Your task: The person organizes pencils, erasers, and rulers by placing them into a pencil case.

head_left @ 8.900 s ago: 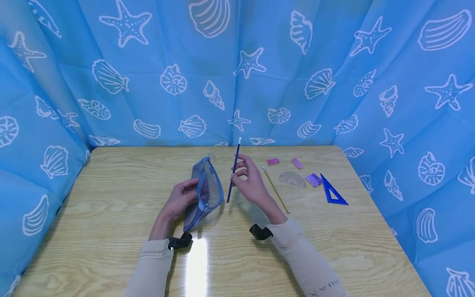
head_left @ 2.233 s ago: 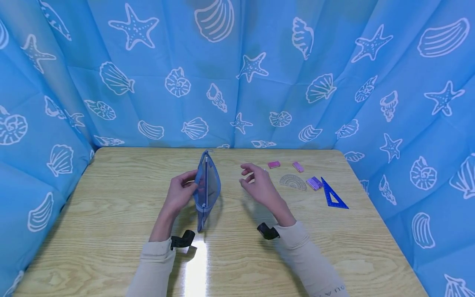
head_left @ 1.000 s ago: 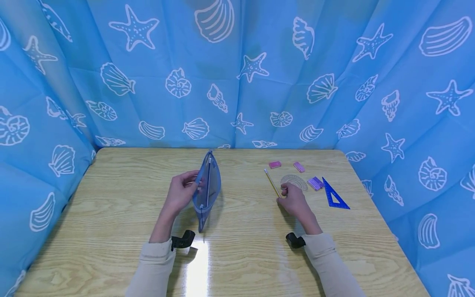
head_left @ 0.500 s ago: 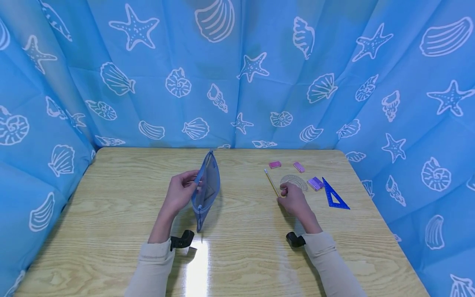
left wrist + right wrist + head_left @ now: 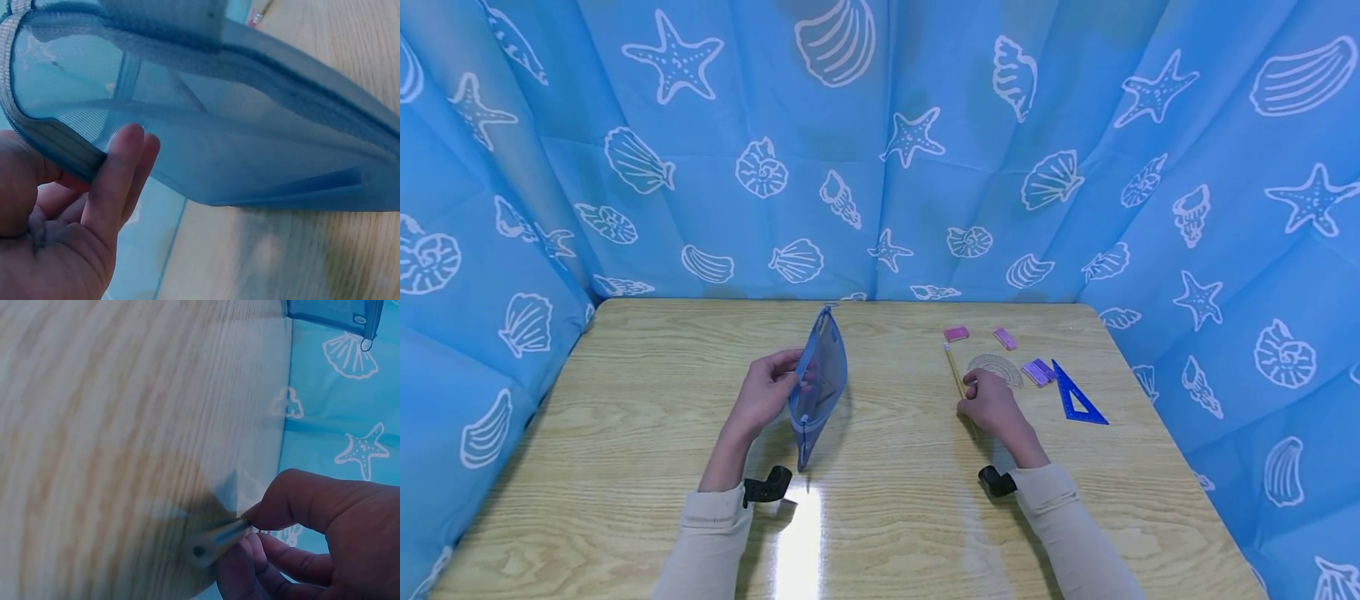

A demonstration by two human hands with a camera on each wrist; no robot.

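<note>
"If the right grip (image 5: 991,402) marks the middle of the dial, what does the head view give?"

"It pinches the pencil (image 5: 953,369), whose rubber end points just short of 12. The protractor (image 5: 996,361) lies at 12, just beside the fingers; one pink eraser (image 5: 957,333) is at 11, a second eraser (image 5: 1005,338) near 12, past the protractor. The purple block (image 5: 1038,372) is at 2 and the blue triangle (image 5: 1064,383) at 3, all on the counter (image 5: 887,500)."

"And the left grip (image 5: 765,390)?"

"Well apart, at 9, pinching the rim of the blue pouch (image 5: 830,367), whose mouth gapes."

"Left wrist view?"

"That grip comes in from 8, on the rim; the pouch stretches away toward 3."

"Right wrist view?"

"Grip at 4, thumb and fingertips closed on the pencil, whose blurred near end points to 8. Between 1 and 2, a corner of the pouch shows before the curtain (image 5: 350,450). Whether the pencil touches the counter, I cannot tell."
</note>
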